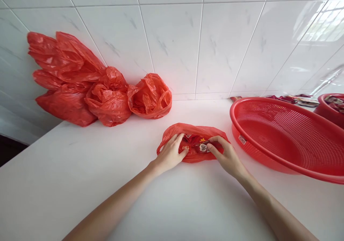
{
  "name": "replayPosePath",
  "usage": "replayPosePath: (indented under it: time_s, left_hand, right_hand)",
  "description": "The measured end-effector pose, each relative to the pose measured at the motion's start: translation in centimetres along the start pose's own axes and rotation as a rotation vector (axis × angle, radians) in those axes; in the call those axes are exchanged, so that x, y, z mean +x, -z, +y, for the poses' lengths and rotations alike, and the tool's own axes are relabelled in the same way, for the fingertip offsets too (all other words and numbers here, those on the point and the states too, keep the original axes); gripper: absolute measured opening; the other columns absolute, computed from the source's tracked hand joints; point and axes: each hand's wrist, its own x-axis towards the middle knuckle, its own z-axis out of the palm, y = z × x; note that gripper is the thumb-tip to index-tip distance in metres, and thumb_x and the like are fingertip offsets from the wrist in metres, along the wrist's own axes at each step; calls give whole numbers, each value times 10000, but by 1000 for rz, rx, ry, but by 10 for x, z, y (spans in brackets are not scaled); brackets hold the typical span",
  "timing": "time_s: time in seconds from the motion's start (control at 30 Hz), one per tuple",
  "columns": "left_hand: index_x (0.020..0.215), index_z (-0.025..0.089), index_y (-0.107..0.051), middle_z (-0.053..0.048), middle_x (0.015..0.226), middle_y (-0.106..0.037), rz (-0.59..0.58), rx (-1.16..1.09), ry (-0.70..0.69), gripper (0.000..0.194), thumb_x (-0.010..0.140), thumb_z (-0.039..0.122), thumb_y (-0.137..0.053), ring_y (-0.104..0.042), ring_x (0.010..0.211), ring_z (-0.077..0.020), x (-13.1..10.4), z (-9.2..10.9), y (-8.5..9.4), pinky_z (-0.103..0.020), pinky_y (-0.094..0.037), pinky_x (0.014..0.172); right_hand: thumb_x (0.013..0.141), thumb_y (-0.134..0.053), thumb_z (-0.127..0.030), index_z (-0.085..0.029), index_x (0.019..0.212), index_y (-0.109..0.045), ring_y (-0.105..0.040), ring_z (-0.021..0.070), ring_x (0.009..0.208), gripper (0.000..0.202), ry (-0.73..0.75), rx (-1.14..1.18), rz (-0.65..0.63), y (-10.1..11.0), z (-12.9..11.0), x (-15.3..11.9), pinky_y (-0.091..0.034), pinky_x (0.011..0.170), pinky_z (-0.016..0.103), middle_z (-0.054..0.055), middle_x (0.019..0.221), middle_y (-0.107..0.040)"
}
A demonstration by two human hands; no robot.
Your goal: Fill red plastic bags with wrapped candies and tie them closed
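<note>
Holding our left hand [170, 155] and right hand [229, 158] fingers apart, we have the crosswise plastic bag's [197, 129] printed packet [203, 148] just left of the nearer right fingertips.

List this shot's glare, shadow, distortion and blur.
Head view: window glare on the tiles, upper right; tile lines fan outward, suggesting wide-angle distortion; shadows on the table soft and faint; no strong motion blur on either hand; label on the basket too small to read.

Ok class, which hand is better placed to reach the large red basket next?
Probably the right hand: it is nearer the basket; the left hand is across the open bag.
</note>
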Motion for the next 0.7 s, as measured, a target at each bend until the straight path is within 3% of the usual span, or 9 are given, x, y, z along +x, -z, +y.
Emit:
replayPosePath:
  time_s: [0.1, 0.2, 0.37, 0.53, 0.7]
  left_hand:
    - [1418, 213, -473, -144, 1337, -615, -55, 24, 54, 658, 793, 243, -676, -584, 1257, -341, -2, 2, 3, -443, -551, 931]
    - [1421, 223, -457, -144, 1339, -609, -93, 45, 80, 682, 780, 271, -686, -599, 1225, -356, -2, 6, 8, -410, -563, 822]
    - [1316, 250, -532, -92, 1285, -651, -134, 67, 53, 547, 786, 212, -663, -620, 1197, -312, -1, 10, 13, -387, -557, 853]
    - [1310, 224, -569, -86, 1249, -669, -110, 87, 23, 541, 786, 129, -664, -634, 1173, -273, 1, 8, 8, -398, -551, 941]
    - [1221, 213, -651, -67, 1166, -724, -148, 105, -133, 449, 799, 61, -626, -662, 1115, -254, 0, 8, 2, -400, -539, 989]
  right_hand:
    - [860, -671, -382, -231, 1203, -608, -654, 309, 1112, 380, 57, -78, 12, -3, 7, -2, -550, 919, 476, 111, 1187, -696]
    - [846, -673, -307, -257, 1357, -539, -618, 326, 1221, 531, 130, -143, -46, -2, 8, -4, -541, 975, 505, 122, 1326, -651]
    - [891, -641, -338, -270, 1369, -535, -651, 317, 1184, 495, 166, -236, -173, -3, 2, -5, -563, 947, 497, 101, 1303, -686]
    - [925, -608, -368, -242, 1261, -585, -691, 284, 1099, 359, 125, -288, -117, -7, 1, -4, -580, 910, 443, 90, 1199, -733]
    - [820, -708, -343, -249, 1389, -496, -652, 325, 1183, 615, 118, -396, -167, -7, 5, -6, -590, 891, 460, 111, 1293, -687]
